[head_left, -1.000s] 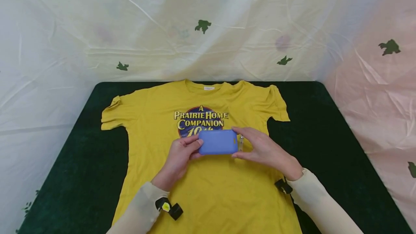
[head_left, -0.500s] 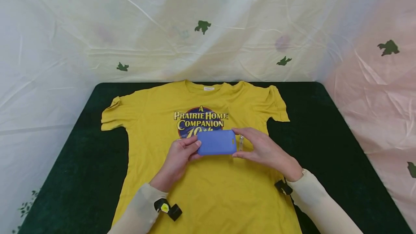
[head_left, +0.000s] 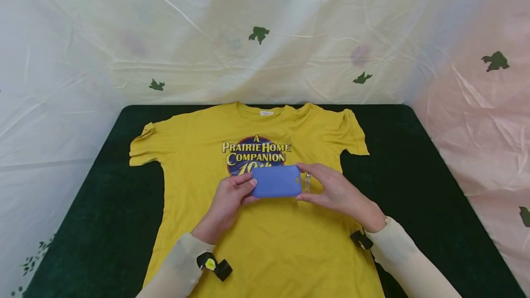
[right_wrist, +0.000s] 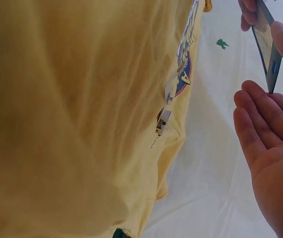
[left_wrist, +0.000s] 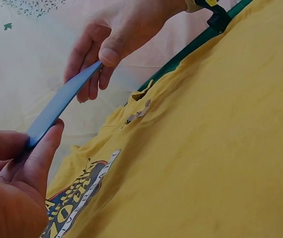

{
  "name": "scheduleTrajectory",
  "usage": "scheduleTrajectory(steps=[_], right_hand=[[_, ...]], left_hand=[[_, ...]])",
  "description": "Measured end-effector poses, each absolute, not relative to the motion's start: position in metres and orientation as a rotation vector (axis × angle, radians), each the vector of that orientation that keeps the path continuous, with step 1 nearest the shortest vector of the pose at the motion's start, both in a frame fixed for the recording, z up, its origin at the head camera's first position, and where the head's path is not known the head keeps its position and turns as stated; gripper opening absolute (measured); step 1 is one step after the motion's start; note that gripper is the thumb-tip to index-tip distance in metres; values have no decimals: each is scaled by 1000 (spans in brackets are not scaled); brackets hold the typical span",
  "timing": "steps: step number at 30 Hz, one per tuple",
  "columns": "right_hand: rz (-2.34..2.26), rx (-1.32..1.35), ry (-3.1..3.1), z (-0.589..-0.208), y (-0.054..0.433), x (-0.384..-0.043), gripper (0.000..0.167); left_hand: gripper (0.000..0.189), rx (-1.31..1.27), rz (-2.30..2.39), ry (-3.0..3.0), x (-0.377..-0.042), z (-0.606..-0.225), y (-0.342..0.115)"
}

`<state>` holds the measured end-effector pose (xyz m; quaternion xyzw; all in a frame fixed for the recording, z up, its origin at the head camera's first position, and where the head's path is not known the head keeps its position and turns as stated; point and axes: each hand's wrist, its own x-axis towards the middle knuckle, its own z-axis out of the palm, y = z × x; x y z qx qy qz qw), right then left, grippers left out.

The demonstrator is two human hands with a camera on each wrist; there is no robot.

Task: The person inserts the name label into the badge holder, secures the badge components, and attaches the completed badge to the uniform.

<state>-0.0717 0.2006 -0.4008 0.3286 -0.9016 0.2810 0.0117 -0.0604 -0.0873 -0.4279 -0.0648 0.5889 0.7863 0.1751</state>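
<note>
A flat blue badge holder (head_left: pixel 277 181) with a small slot in its right end is held level above the yellow T-shirt (head_left: pixel 265 243). My left hand (head_left: pixel 233 197) pinches its left end between thumb and fingers. My right hand (head_left: pixel 335 192) holds the right end by its two corners, thumb at the near one and index finger at the far one. Edge-on, the blue holder (left_wrist: pixel 57 106) looks thin in the left wrist view. Beyond its slotted end a clear strap with a metal clip (right_wrist: pixel 163 121) lies on the shirt, partly framed by my right hand in the head view.
The shirt lies spread over a dark green table (head_left: pixel 414 187), its printed logo (head_left: pixel 256 151) partly covered by the holder. Pale fabric walls (head_left: pixel 198 26) with green leaf-like shapes enclose the back and sides. A dark wrist camera (head_left: pixel 223 270) sits on each sleeve.
The holder and both hands shift very slightly to the left, then stay almost still. The grip on each end is the same.
</note>
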Motion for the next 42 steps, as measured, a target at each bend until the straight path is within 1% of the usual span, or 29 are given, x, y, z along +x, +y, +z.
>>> scheduleTrajectory(steps=[8,15,18,25,31,35,38,42], right_hand=[[882,1000,-2845,-401,202,-71,76],[941,894,-2941,-403,202,-70,79],[984,831,-2954,-404,203,-70,74],[1035,783,-2898,-405,204,-70,52],[1198,699,-2842,-404,203,-68,44],[1313,611,-2819,-401,201,-68,41],[1410,552,-2808,-398,198,-69,39],[1560,515,-2794,-396,194,-73,40]], left_hand=[[34,-239,2229,1681,-61,-426,-86],[29,-240,2226,1721,-60,-424,-87],[29,-229,2216,1762,-60,-423,-88],[29,-165,2146,2001,-60,-418,-86],[21,-5,2126,2239,-57,-416,-83],[15,173,2176,2328,-53,-415,-81],[17,384,2152,2498,-51,-416,-80],[25,738,2048,2797,-52,-419,-80]])
